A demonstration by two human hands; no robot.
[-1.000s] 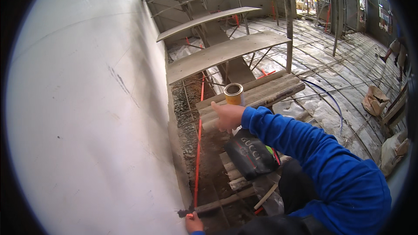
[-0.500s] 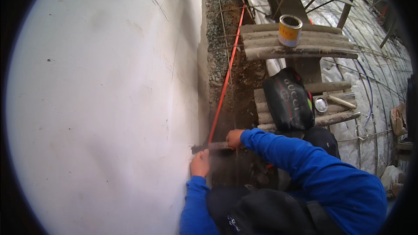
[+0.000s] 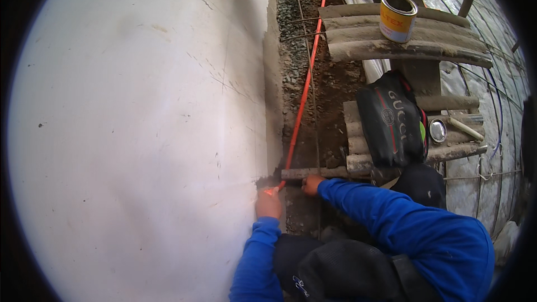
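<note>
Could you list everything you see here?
Wall: one, white, left
Gravel: patch, grey, along wall
Pipe: one, orange, near wall
Platforms: two, grey, beside pipe
Can: one, yellow-white, upper platform
Bag: one, black, lower platform
Disc: one, silver, beside bag
Stick: one, pale, beside disc
Bar: one, grey, at pipe's end
Sheeting: spread, silvery, right
Rods: several, dark, over sheeting
Cord: one, blue, far right
Left hand: one, blue-sleeved, by pipe
Right hand: one, blue-sleeved, by bar

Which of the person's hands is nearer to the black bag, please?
Right: the right hand is below and left of the black bag; the left hand is farther left, beside the white wall.
</note>
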